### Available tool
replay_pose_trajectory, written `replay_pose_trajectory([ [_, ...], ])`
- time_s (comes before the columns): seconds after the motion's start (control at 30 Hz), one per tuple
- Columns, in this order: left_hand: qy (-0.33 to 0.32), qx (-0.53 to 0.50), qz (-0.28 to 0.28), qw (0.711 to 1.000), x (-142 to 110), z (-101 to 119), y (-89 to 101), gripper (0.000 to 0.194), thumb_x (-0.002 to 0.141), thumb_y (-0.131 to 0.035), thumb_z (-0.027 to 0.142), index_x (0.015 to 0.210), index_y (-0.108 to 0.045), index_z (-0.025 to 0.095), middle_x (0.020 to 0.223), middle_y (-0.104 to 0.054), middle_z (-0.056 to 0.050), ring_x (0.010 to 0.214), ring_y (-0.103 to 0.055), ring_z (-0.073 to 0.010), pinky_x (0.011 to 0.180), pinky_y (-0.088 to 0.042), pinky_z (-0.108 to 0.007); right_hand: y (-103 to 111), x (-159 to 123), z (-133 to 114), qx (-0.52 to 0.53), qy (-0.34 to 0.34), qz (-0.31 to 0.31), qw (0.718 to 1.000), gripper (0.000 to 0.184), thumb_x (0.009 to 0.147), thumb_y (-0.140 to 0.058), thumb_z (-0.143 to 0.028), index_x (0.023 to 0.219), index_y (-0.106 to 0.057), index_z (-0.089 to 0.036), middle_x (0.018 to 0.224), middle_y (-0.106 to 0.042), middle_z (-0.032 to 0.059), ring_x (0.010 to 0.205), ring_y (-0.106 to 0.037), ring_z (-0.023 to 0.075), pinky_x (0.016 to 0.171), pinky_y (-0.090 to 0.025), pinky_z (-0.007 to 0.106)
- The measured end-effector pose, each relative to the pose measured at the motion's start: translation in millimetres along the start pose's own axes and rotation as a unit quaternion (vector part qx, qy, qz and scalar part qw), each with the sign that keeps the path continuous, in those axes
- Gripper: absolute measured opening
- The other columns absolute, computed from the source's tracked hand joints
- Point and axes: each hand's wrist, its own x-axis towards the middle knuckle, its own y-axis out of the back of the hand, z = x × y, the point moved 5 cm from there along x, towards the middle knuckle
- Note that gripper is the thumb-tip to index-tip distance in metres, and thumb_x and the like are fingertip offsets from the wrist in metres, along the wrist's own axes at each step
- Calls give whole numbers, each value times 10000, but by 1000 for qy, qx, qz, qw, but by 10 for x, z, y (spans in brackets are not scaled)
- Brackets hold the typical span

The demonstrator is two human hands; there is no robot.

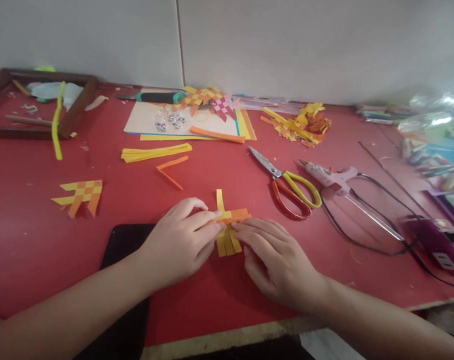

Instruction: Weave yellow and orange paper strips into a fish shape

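Note:
Yellow and orange paper strips [227,241], partly woven together, lie on the red table in front of me. The fingers of my left hand [182,235] are drawn together and press on the left side of the weave. From the right, my right hand [277,255] grips its other side with bent fingers. One yellow strip stands out at the top, and several yellow ends hang toward me. My fingertips hide part of the crossing strips. Farther left lies a finished woven paper fish [85,192]. A folded orange strip [170,170] sits beyond my left hand.
Scissors [277,175] and a pink glue gun [332,177] with its cord lie to the right. Yellow strips [155,152], paper sheets [137,117] and paper scraps [309,122] are behind. A black phone-like slab [127,240] lies under my left forearm; a brown frame [24,134] stands far left.

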Motion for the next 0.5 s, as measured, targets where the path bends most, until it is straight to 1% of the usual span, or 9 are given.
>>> replay_pose_trajectory([
  [0.13,-4,-2,2,1000,8,-3,1,256,918,-540,185,1090,-711,103,1155,-714,-93,986,-517,-273,890,-522,-460,-15,-10,-7,3,0,-9,1000,319,828,-506,-86,1130,-596,-131,1191,-697,129,1105,-645,262,945,-552,454],
  [0.33,-7,7,12,1000,2,3,13,241,921,-545,183,1075,-721,125,1166,-718,-76,971,-519,-270,866,-532,-460,-26,-5,-5,18,3,-12,1000,344,815,-505,-69,1145,-590,-116,1206,-686,134,1128,-630,252,985,-538,444],
  [0.5,-10,6,11,1000,-8,3,12,239,927,-542,192,1068,-724,126,1170,-717,-74,970,-521,-273,861,-529,-467,7,-17,-7,1,-7,11,1000,328,820,-505,-67,1134,-591,-109,1166,-699,134,1103,-632,257,983,-535,457],
])
